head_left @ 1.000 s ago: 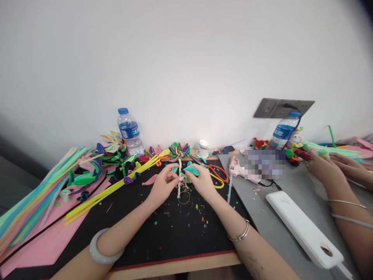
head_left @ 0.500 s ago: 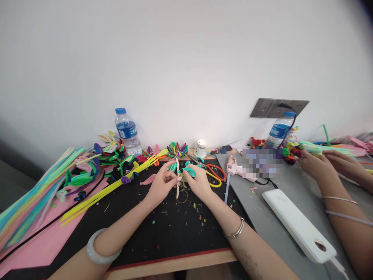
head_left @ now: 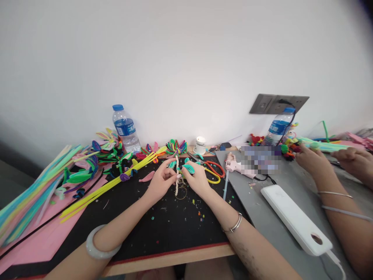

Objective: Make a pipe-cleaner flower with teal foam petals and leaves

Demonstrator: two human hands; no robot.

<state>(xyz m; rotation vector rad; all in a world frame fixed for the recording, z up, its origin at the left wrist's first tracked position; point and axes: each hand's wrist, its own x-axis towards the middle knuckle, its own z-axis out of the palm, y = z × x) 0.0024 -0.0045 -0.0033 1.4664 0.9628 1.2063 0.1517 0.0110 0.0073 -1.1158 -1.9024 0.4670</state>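
Observation:
Over the black mat (head_left: 140, 233), my left hand (head_left: 160, 182) is closed, pinching a cream twisted pipe-cleaner stem (head_left: 176, 190) that stands roughly upright between thumb and fingers. My right hand (head_left: 198, 182) is closed around a teal looped pipe-cleaner petal (head_left: 189, 167), its fingertips partly hidden behind it. More teal shows just behind the stem, beside my left fingertips. A pink petal (head_left: 146, 177) lies on the mat to the left. Scissors (head_left: 215, 165) with red and yellow handles rest just right of my right hand.
A pink glue gun (head_left: 240, 168) and a white power bank (head_left: 295, 217) lie on the right. Yellow pipe cleaners (head_left: 105, 186) and colourful bundles crowd the left. Water bottles (head_left: 125, 130) stand by the wall. A co-worker's hands (head_left: 313, 163) are at far right.
My hands keep nearly the same pose on the stem and petal. The co-worker's hands have moved farther apart. The whole view has shifted slightly.

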